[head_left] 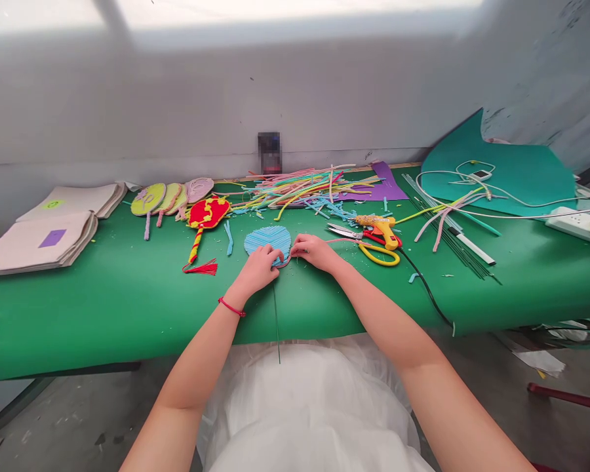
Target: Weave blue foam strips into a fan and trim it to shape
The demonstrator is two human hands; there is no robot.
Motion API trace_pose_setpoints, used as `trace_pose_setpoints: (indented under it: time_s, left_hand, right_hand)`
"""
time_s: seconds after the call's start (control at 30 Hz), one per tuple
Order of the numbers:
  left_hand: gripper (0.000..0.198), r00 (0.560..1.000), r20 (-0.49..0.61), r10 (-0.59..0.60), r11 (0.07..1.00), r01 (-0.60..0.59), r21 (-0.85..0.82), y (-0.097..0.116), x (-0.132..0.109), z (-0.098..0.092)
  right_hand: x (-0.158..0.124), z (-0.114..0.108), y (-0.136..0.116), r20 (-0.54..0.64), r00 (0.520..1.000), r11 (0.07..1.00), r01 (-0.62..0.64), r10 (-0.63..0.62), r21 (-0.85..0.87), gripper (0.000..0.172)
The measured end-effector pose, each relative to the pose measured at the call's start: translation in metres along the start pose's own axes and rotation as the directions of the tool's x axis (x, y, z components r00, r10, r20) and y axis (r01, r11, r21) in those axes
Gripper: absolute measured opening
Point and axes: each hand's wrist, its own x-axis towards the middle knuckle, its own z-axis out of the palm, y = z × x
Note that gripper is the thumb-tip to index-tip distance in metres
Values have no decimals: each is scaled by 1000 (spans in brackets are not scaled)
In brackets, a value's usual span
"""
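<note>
A round light-blue fan (268,237) made of ribbed pipe cleaners lies flat on the green table, with a thin dark wire (276,321) reaching from it past the table's front edge. My left hand (261,267) is closed on its lower edge, fingertips pressing on the blue surface. At the right edge, my right hand (314,252) pinches a pink pipe cleaner (344,240), which runs along the fan's lower rim and trails out right toward the scissors. Fingers partly hide the pink strand. Yellow-handled scissors (379,254) lie right of my right hand.
A yellow hot glue gun (386,231) rests by the scissors, its black cord crossing the table. Behind is a heap of coloured pipe cleaners (305,187). A red-and-yellow fan (209,213) and several paler ones lie left, near stacked papers (39,242). Green wires (465,252) lie right.
</note>
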Motion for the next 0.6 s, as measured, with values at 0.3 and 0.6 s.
trace_pose_setpoints:
  time_s: [0.3, 0.6]
  left_hand:
    - [32, 1000, 0, -6, 1000, 6, -3, -1, 1, 1]
    - [31, 1000, 7, -13, 1000, 14, -8, -1, 0, 0]
  right_hand:
    - [0, 3, 0, 21, 1000, 994, -3, 1, 106, 16]
    - [-4, -17, -5, 70, 988, 990, -140, 138, 20, 6]
